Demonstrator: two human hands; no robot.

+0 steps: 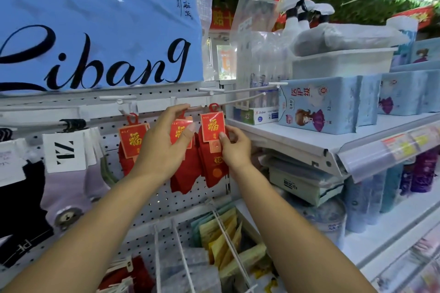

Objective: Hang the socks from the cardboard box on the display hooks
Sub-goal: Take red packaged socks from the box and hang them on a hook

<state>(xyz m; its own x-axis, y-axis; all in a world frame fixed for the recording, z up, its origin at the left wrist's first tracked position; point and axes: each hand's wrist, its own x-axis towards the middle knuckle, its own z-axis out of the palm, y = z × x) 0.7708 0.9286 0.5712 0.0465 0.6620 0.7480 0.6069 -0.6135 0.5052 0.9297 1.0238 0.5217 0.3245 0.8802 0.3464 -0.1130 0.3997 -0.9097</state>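
— Where are the socks?

— High on the white perforated pegboard (166, 200), under the big blue plastic-wrapped pack lettered "Libang" (95, 31). There are three packs side by side, each of red socks under a red card with a gold character. The left red sock pack (131, 143) hangs by its red plastic loop from a short white hook (121, 110), and no hand touches it.

— And the hands?

— The left hand (164, 145) grips the middle red sock pack (184, 173). Its thumb lies across the front of the card and its fingers curl over the top, up by the white rail. The fingers hide that pack's loop, so I cannot tell whether it is on a hook.

— The right one?

— The right hand (234, 147) pinches the right red sock pack (212, 126) at the card's lower right corner, thumb in front and fingers behind. That pack's red loop sits at the root of a long white wire hook (247, 97) that juts out to the right.

— What else is around?

— To the right, a white metal shelf (297, 143) carries pale blue packets printed with a cartoon girl (316, 107). To the left hang grey and black socks under a white card printed "ZA" (64, 152). Lower and nearer, more white wire pegs (223, 232) hold flat yellow packets (214, 242).
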